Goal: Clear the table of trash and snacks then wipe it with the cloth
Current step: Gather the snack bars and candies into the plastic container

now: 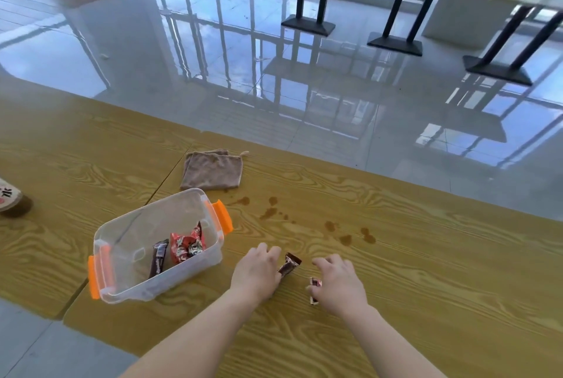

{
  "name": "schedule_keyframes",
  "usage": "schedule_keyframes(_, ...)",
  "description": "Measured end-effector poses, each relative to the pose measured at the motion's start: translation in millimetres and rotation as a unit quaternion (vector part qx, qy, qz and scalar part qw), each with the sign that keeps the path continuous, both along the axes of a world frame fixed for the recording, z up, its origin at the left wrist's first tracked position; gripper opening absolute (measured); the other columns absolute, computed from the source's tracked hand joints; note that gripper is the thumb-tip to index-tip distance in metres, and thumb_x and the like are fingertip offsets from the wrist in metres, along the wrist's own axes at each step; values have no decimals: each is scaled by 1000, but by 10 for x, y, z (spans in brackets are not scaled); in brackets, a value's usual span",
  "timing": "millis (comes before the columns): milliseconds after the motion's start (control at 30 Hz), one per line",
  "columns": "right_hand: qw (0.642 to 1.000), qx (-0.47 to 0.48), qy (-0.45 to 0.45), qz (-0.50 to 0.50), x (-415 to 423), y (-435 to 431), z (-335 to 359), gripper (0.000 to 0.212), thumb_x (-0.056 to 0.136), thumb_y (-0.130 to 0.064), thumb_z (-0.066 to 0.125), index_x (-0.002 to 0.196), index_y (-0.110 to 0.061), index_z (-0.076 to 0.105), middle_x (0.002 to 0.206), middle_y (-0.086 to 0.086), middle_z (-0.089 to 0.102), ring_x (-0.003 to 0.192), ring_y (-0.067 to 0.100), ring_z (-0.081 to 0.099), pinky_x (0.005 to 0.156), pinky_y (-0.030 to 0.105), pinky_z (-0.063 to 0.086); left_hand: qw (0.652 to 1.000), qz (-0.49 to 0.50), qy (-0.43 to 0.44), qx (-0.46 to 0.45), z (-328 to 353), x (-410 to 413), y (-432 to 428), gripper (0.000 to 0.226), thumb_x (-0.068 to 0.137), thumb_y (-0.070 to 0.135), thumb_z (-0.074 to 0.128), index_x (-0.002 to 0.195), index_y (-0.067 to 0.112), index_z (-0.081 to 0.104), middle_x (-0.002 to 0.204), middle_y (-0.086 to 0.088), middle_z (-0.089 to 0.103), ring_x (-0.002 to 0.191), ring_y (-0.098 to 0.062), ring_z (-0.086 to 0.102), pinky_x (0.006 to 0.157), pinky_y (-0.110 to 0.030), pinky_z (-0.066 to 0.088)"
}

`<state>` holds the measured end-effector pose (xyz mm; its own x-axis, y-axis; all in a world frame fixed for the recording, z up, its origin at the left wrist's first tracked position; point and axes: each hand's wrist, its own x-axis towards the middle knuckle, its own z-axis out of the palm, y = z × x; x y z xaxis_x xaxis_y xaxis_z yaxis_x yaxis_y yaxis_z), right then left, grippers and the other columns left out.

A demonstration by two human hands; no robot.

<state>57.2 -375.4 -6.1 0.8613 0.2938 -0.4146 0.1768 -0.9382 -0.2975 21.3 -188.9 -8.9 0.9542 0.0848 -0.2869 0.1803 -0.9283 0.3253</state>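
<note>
A clear plastic box with orange clips sits on the wooden table at the left. Inside it lie a dark snack bar and a red snack pack. My left hand rests just right of the box, its fingers on a dark brown snack bar that lies on the table. My right hand covers a small red-and-white wrapped snack; only the snack's left part shows. A folded beige cloth lies near the far edge. Brown spill spots dot the table beyond my hands.
A bottle with a white label stands at the table's left edge, partly out of view. The table is two boards with a seam running past the box. Beyond lie a glossy floor and other tables with black bases.
</note>
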Motion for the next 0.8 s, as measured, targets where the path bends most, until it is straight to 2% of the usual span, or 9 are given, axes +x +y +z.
schedule_keyframes(133,1000,-16,10,11,-136,-71,-165,68,79,-49,74,139,-36,44,134,-5,41,122,22,35,95,36,47,1000,-5,24,11,-156,-6,-79,38,88,35,65,121,21,50,112,-3,53,105,-25,52,81,-38,50)
schedule_keyframes(267,999,-8,-43,25,-192,-86,-240,46,87,-38,64,131,-34,51,125,-3,42,115,21,38,90,34,49,1000,-7,23,21,-245,1,-132,31,89,32,64,116,19,52,111,-3,53,104,-25,50,82,-39,51)
schedule_keyframes(400,998,5,-53,41,-177,-82,-283,32,91,-22,56,123,-26,56,118,-1,45,109,23,40,91,35,46,1000,-2,12,18,-260,7,-150,15,92,17,53,106,17,56,105,-4,57,97,-25,54,75,-37,50)
schedule_keyframes(567,997,15,-64,51,-151,-60,-300,14,92,-14,50,105,-18,56,108,0,47,97,21,42,86,35,45,1000,6,-7,11,-240,-3,-121,19,90,12,48,107,17,57,100,-4,59,93,-25,56,71,-35,45)
schedule_keyframes(700,997,24,-55,42,-126,-46,-272,14,88,-10,56,100,-16,56,99,-1,44,93,22,46,83,32,44,999,12,-35,2,-177,-42,-92,21,89,13,49,107,18,58,98,-2,58,91,-24,56,67,-33,41)
schedule_keyframes(800,997,38,-52,34,-113,-49,-219,14,86,-11,62,98,-15,57,94,-3,41,95,23,51,80,29,43,998,14,-57,-8,-87,-88,-66,20,89,13,51,107,17,59,95,-1,58,88,-24,55,67,-34,43)
